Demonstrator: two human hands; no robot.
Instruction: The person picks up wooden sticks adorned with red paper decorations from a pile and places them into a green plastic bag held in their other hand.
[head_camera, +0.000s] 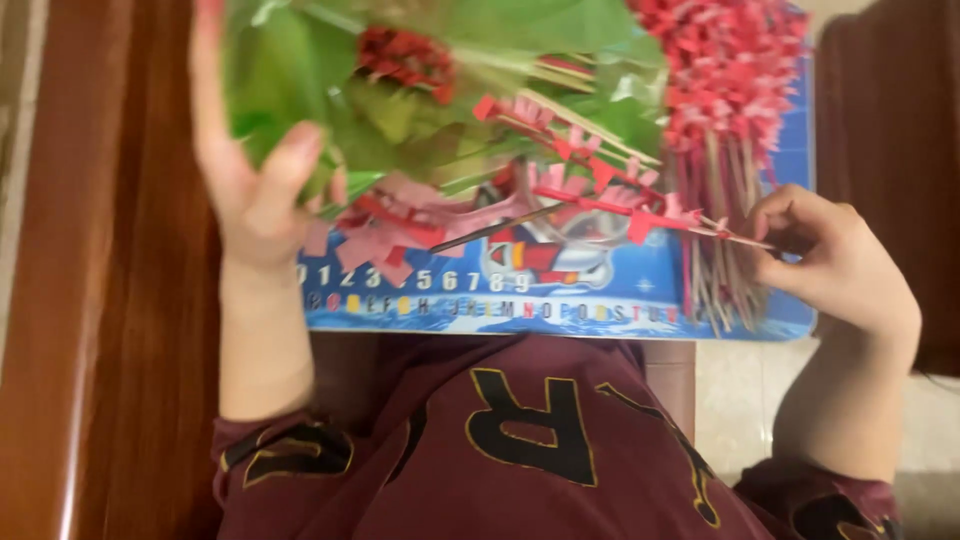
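My left hand (250, 190) is raised at the left and grips the edge of a crumpled sheet of green paper (400, 70) that bulges over the work surface. My right hand (830, 260) pinches the end of a thin wooden stick wrapped in fringed red paper (640, 205), which points left across the board. A loose thin stick (495, 228) lies under it. A bundle of several sticks with red fringe (730, 90) lies at the right of the blue printed board (600, 290).
The blue board rests on my lap over a dark red shirt (520, 440). Pink paper scraps (375, 240) lie near my left hand. Brown wooden furniture (120, 300) stands at the left, pale floor tiles (740, 390) at the lower right.
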